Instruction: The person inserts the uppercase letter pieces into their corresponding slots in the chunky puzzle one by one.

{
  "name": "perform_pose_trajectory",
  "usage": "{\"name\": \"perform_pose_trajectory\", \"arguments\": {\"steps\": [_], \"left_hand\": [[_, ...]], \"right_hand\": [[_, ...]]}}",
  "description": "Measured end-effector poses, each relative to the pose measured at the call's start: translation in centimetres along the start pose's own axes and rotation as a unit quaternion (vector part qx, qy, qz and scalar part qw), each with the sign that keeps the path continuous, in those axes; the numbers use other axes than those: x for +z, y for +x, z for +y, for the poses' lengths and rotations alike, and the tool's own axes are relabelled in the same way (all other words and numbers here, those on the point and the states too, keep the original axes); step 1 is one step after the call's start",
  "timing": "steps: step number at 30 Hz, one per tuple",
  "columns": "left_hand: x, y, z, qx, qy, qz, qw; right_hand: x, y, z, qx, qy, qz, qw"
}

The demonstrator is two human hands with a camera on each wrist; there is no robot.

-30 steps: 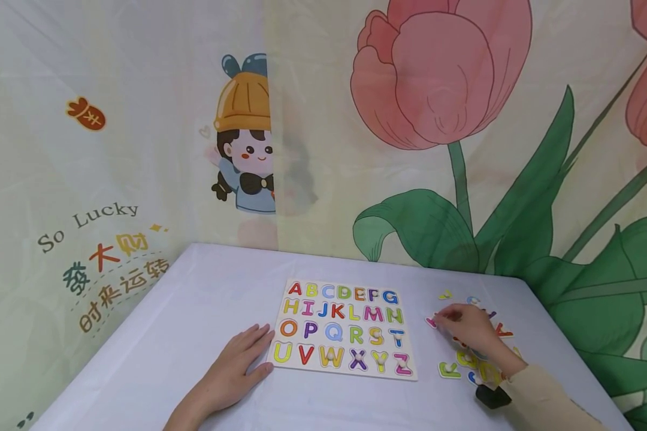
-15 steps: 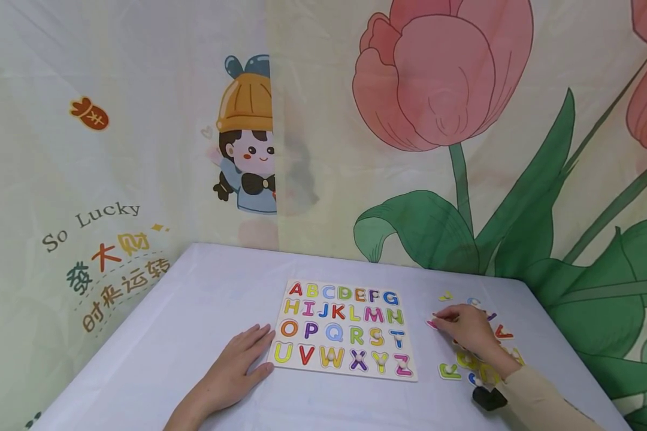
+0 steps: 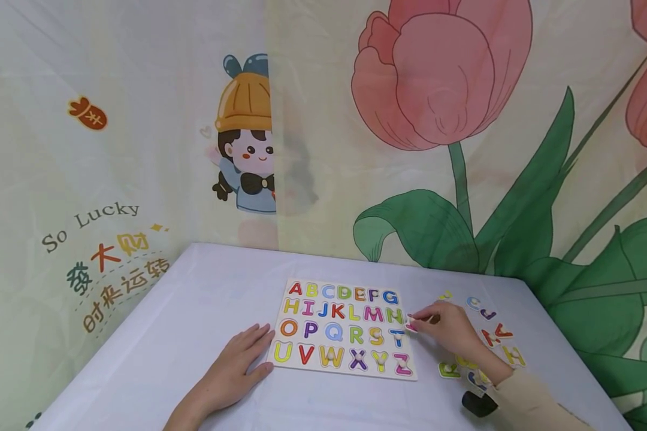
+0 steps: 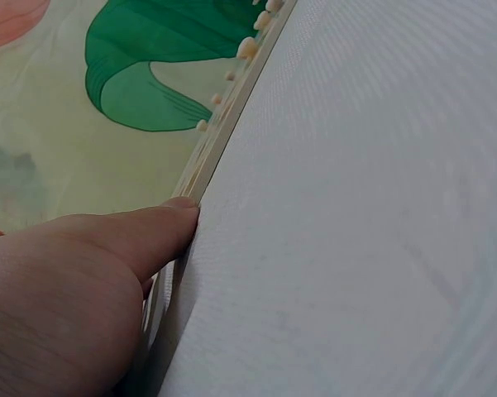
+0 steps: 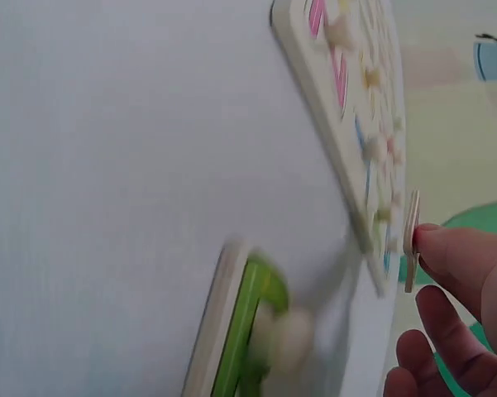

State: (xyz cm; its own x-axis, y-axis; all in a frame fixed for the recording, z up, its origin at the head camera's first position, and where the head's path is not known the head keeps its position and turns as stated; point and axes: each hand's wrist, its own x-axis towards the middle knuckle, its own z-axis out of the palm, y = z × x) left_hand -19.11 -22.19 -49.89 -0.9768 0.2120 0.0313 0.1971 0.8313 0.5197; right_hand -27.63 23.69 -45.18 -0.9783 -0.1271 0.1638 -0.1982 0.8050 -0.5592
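Note:
A wooden alphabet puzzle board point(image 3: 323, 370) lies on the table, with knobs on some of its letters. My left hand point(image 3: 234, 364) lies flat beside it, fingertips and thumb touching its left edge; in the left wrist view the thumb point(image 4: 161, 231) meets the board's side. My right hand point(image 3: 449, 330) pinches a small pink letter piece point(image 3: 411, 324) between thumb and fingers, just off the board's right edge. The right wrist view shows this letter piece point(image 5: 412, 240) edge-on, above the table, so its letter cannot be read.
To the right lie several loose knobbed letters, among them a green R point(image 3: 449, 370), a yellow H point(image 3: 514, 357) and a red A point(image 3: 502, 331), partly under my right forearm. A black object point(image 3: 478, 404) is at my right wrist. A printed curtain point(image 3: 323, 120) stands behind the table.
My right hand has moved left with the pink letter piece, from the loose letters to the board's right edge. My left hand has stayed in place.

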Motion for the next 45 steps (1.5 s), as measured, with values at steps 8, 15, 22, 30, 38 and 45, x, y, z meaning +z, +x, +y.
{"name": "perform_pose_trajectory", "arguments": {"steps": [8,15,22,30,38,45], "left_hand": [[0.1,0.1,0.1,-0.007,-0.003,-0.002,1.0000],[0.1,0.1,-0.3,0.009,-0.005,-0.002,0.9999],[0.2,0.1,-0.7,0.019,-0.011,0.002,0.9998],[0.1,0.0,-0.4,0.018,-0.014,0.001,0.9998],[0.2,0.0,-0.3,0.016,-0.012,-0.003,0.9998],[0.1,0.0,-0.5,0.022,-0.007,0.000,0.9997]], "right_hand": [[1.8,-0.5,-4.0,-0.013,0.042,-0.030,0.999],[4.2,0.0,-6.6,-0.063,0.046,-0.039,0.996],[7.1,1.5,-9.9,-0.110,0.050,-0.043,0.992],[9.7,4.2,-13.4,-0.106,0.038,-0.064,0.992],[12.1,6.6,-15.6,-0.084,0.043,-0.087,0.992],[13.4,7.6,-16.3,-0.069,0.040,-0.089,0.993]]}}
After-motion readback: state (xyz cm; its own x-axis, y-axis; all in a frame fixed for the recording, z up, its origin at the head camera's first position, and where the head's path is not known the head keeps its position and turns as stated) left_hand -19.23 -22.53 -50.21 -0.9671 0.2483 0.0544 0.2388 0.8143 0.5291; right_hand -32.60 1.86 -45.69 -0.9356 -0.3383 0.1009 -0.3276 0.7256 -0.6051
